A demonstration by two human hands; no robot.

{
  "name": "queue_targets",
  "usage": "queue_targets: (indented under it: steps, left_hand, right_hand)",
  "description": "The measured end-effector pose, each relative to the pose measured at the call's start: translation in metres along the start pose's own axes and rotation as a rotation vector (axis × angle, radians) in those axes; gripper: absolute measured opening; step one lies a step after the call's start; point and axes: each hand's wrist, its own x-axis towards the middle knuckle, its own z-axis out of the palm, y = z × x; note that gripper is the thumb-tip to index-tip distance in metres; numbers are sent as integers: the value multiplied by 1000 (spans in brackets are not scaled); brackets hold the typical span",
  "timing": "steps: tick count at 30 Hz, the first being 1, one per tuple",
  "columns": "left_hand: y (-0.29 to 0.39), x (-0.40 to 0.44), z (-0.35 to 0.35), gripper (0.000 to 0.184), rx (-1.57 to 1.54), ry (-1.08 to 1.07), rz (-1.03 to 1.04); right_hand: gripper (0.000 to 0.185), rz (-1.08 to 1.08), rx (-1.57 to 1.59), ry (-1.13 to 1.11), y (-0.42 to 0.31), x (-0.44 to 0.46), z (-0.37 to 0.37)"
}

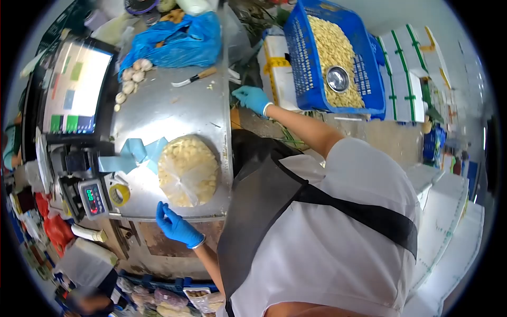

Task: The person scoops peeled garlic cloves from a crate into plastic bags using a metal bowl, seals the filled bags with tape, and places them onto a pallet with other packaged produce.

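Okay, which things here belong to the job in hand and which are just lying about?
Probably the job:
filled bag beside the left hand
blue crate of pale cloves
metal bowl

Probably just lying about:
knife
garlic bulbs
blue plastic bag

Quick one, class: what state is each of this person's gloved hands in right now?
Left hand: open, fingers slightly bent, nothing visible in it.
Right hand: loosely open, nothing visible in it.
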Motion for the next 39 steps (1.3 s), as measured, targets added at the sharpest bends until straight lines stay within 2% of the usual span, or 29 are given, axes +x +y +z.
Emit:
queue_targets:
  steps: [1,3,5,9,10,11,13,14,15,16,19,20,21,23,24,26,28,29,31,32,35,36,37,39]
  left_hand:
    - [26,1,2,24,-1,-49,-64]
    - [39,7,13,25,-51,-78,33]
    - [55,8,25,24,-15,-84,74]
    - [87,0,71,20,8,-135,13]
    - [95,0,91,20,-41,-158,15]
    - [106,-3,106,20,-29,-211,4]
    - [130,-4,137,21,24,-351,-77]
    - [139,-3,153,21,52,-419,-43]
    - [142,0,164,20,151,-534,80]
    - [147,2,178,20,168,-589,87]
    - [148,5,216,19,173,-669,195]
    - [148,5,228,19,167,-684,247]
    - [152,5,241,20,43,-757,19]
    - [160,2,265,22,-210,-881,-439]
    - [153,1,277,25,-232,-939,-501]
    - [131,-4,303,32,-284,-1039,-622]
    - [134,-13,321,35,-271,-1067,-607]
    - [134,-17,327,36,-266,-1084,-596]
    - [129,-19,333,35,-295,-1217,-710]
    - [125,-22,330,35,-314,-1280,-766]
    - [112,-33,306,34,-277,-1393,-560]
    - [108,-43,294,33,-348,-1340,-487]
    - [103,-54,283,31,-415,-1287,-412]
    - [110,-70,249,28,-476,-1209,-483]
  right_hand:
    - [25,68,-21,38,12,8,-14]
    - [23,136,-49,95,53,46,-27]
    - [27,19,-326,122,83,90,-30]
    - [29,-34,-502,134,126,172,4]
    - [28,162,-588,28,124,193,11]
    - [26,211,-598,34,126,206,19]
    - [24,171,-685,-11,153,235,37]
    - [23,120,-752,-100,162,244,37]
    - [23,65,-819,-194,158,248,29]
    - [22,5,-885,-288,152,251,19]
    - [21,-152,-677,-740,93,216,-31]
    - [19,-183,-653,-1000,80,206,-44]
    - [16,-212,-619,-1259,68,195,-56]
    - [13,129,-309,-1394,26,156,-86]
    - [17,75,-320,-1291,10,144,-100]
    - [18,18,-390,-1315,-17,135,-114]
    - [21,-121,-332,-1352,-14,112,-115]
    - [19,-133,-262,-1543,-8,95,-106]
    - [18,-57,-86,-1611,-21,49,-96]
    - [19,-53,-132,-1524,-30,32,-96]
    - [22,-368,-402,-1330,-44,-7,-92]
    - [21,-413,-393,-1260,-42,-25,-92]
    - [22,-373,-424,-1234,-42,-41,-91]
    - [22,-295,-488,-1181,-45,-74,-89]
